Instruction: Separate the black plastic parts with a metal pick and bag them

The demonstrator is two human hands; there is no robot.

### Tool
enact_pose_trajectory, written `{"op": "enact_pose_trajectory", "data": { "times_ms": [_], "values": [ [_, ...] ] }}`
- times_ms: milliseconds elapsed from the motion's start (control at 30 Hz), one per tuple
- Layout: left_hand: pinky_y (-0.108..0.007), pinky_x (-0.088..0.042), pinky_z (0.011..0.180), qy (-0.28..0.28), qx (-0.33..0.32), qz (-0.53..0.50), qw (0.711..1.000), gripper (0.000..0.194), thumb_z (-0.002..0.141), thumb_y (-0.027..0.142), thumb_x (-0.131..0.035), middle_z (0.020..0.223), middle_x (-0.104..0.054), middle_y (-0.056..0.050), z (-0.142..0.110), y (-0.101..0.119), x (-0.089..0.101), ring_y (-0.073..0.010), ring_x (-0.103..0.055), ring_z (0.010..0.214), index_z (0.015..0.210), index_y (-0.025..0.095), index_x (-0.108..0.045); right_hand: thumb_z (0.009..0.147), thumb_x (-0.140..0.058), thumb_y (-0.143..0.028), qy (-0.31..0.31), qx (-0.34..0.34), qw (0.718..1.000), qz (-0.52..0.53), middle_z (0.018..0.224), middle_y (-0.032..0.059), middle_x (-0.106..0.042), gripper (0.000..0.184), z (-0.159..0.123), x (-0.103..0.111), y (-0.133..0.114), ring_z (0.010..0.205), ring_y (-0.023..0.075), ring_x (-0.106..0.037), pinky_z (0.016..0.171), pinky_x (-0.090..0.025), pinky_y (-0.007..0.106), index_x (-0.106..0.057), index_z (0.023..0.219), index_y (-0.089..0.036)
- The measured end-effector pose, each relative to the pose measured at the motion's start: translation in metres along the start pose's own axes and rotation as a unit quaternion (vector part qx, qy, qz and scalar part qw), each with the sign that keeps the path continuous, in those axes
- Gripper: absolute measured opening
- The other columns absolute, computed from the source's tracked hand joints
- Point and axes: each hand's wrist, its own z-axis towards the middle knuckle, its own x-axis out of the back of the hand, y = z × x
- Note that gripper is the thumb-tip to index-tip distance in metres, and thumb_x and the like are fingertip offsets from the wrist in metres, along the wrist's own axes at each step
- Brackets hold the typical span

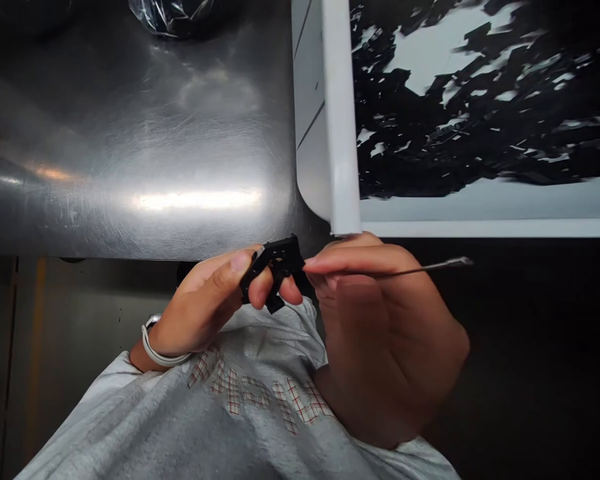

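My left hand (205, 300) pinches a small black plastic part (277, 267) between thumb and fingers, just in front of the steel table's near edge. My right hand (385, 333) is closed on a thin metal pick (420, 269), whose tip meets the black part while its handle end sticks out to the right. Both hands hover close to my chest, above my grey shirt.
A brushed steel table (130, 133) fills the upper left. A white tray (340, 133) holding several black plastic pieces (480, 120) sits at the upper right, its corner just above my hands. A crumpled clear bag (180, 15) lies at the far edge.
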Motion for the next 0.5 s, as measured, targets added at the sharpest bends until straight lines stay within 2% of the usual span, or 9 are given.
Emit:
{"op": "enact_pose_trajectory", "data": {
  "times_ms": [33, 100, 167, 267, 400, 500],
  "values": [
    [-0.037, -0.047, 0.094, -0.013, -0.007, -0.007, 1.0, 0.05, 0.107, 0.049, -0.046, 0.082, -0.063, -0.006, -0.0002, 0.0002, -0.0001, -0.023, -0.061, 0.094, 0.065, 0.021, -0.046, 0.101, -0.067, -0.031, 0.018, 0.012, 1.0, 0.006, 0.081, 0.0002, -0.056, 0.008, 0.0003, -0.0017, 0.0015, 0.066, 0.0152, -0.06, 0.064, -0.056, 0.033, -0.075, 0.101, -0.03],
    [-0.035, -0.046, 0.092, -0.032, -0.017, -0.017, 0.999, 0.048, 0.109, 0.044, -0.043, 0.082, -0.063, -0.005, -0.0009, 0.0004, -0.0004, -0.0215, -0.061, 0.093, 0.067, 0.021, -0.049, 0.099, -0.071, -0.026, 0.039, 0.019, 0.999, 0.017, 0.078, -0.0014, -0.053, 0.009, 0.0004, -0.0039, 0.0029, 0.06, 0.0124, -0.059, 0.057, -0.053, 0.029, -0.076, 0.105, -0.03],
    [-0.035, -0.046, 0.092, -0.043, -0.022, -0.023, 0.999, 0.047, 0.109, 0.041, -0.042, 0.081, -0.062, -0.005, -0.0014, 0.0002, -0.0008, -0.0214, -0.061, 0.093, 0.068, 0.021, -0.051, 0.1, -0.07, -0.027, 0.026, 0.015, 0.999, 0.018, 0.073, -0.0029, -0.053, 0.008, -0.0003, -0.0044, 0.0023, 0.058, 0.013, -0.062, 0.056, -0.054, 0.028, -0.076, 0.105, -0.031],
    [-0.037, -0.046, 0.093, -0.049, -0.02, -0.024, 0.998, 0.047, 0.11, 0.041, -0.041, 0.077, -0.059, -0.005, -0.0016, -0.0009, -0.0013, -0.0225, -0.062, 0.093, 0.068, 0.021, -0.052, 0.101, -0.069, -0.022, 0.003, 0.021, 1.0, -0.002, 0.068, -0.0046, -0.063, 0.01, -0.0018, -0.0038, 0.0008, 0.06, 0.0133, -0.067, 0.058, -0.055, 0.026, -0.074, 0.101, -0.03],
    [-0.036, -0.048, 0.09, -0.029, -0.002, -0.016, 0.999, 0.049, 0.107, 0.048, -0.046, 0.073, -0.054, -0.004, -0.0013, -0.0026, -0.0008, -0.0224, -0.06, 0.087, 0.065, 0.021, -0.05, 0.098, -0.07, -0.011, -0.004, 0.054, 0.998, -0.011, 0.075, -0.0069, -0.071, 0.015, -0.0021, -0.0014, 0.0008, 0.061, 0.0071, -0.066, 0.055, -0.052, 0.018, -0.07, 0.097, -0.026],
    [-0.034, -0.048, 0.086, -0.027, -0.003, -0.03, 0.999, 0.05, 0.106, 0.049, -0.049, 0.072, -0.051, -0.003, -0.0008, -0.0027, 0.0005, -0.0192, -0.056, 0.079, 0.064, 0.021, -0.051, 0.099, -0.068, -0.011, -0.045, 0.04, 0.998, -0.013, 0.078, -0.0057, -0.073, 0.014, -0.0007, 0.0014, 0.0001, 0.064, 0.0083, -0.066, 0.056, -0.051, 0.021, -0.069, 0.098, -0.026]
  ]
}}
